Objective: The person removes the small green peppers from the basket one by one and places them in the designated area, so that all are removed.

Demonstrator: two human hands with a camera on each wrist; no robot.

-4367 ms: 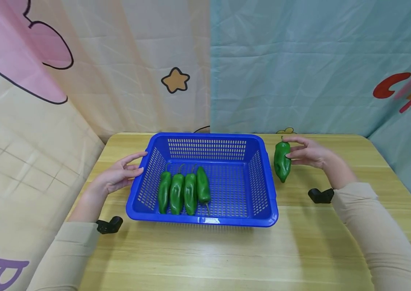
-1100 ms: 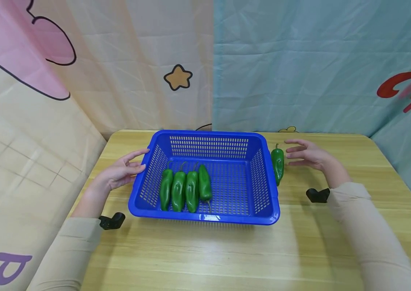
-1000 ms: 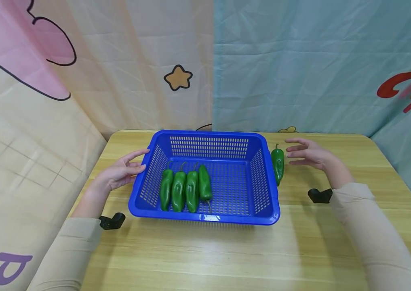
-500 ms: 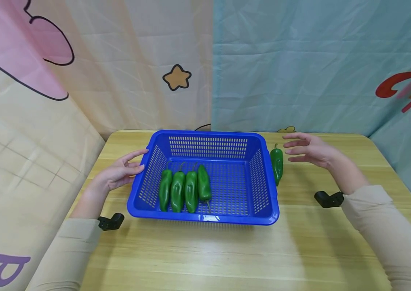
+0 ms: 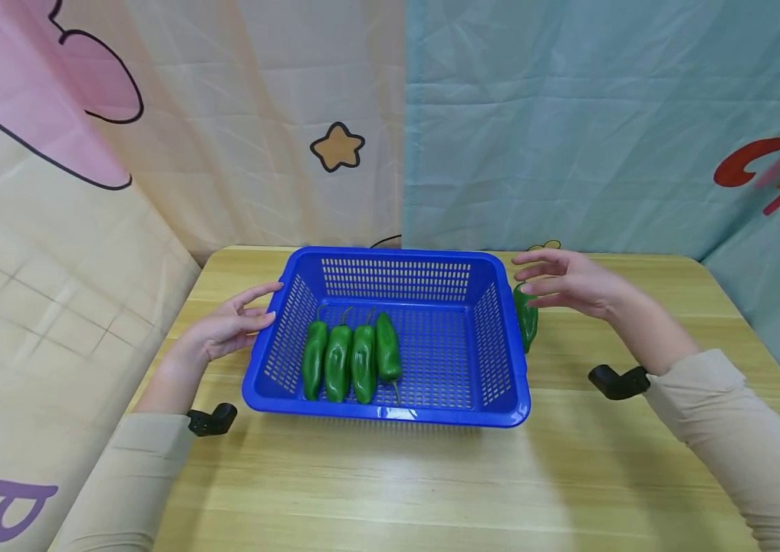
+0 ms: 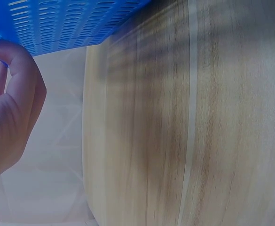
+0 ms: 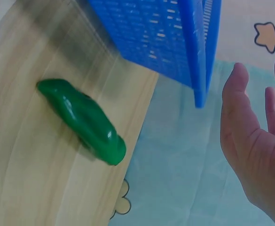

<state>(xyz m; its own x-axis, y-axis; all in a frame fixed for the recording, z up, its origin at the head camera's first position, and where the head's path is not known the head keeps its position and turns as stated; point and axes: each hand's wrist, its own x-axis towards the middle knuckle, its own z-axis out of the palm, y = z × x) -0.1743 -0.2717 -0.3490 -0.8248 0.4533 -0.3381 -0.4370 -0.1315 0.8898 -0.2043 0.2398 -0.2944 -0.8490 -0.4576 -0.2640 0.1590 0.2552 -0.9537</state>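
My left hand (image 5: 229,326) grips the left rim of a blue plastic basket (image 5: 390,418), thumb and index fingertip at the edge. Several green peppers (image 5: 337,360) lie side by side on the left half of its perforated floor; the rightmost has its stem toward me. Outside the basket, along its right wall, another green pepper (image 5: 530,326) lies on the table. My right hand (image 5: 579,284) hovers over that pepper's stem end with fingers spread and nothing in them, hiding the stem in the head view. The right wrist view shows the whole pepper (image 7: 83,120) apart from the hand.
The pale wooden table (image 5: 390,491) ends at the back against a hanging curtain (image 5: 541,138) with cartoon prints, which also runs along both sides. Black wrist mounts (image 5: 619,381) stick out from both sleeves, low over the wood.
Earlier my right hand held the pepper; it was set down against the basket's right side and let go. The hand drew back, then came left over it. The left hand stayed at the rim.
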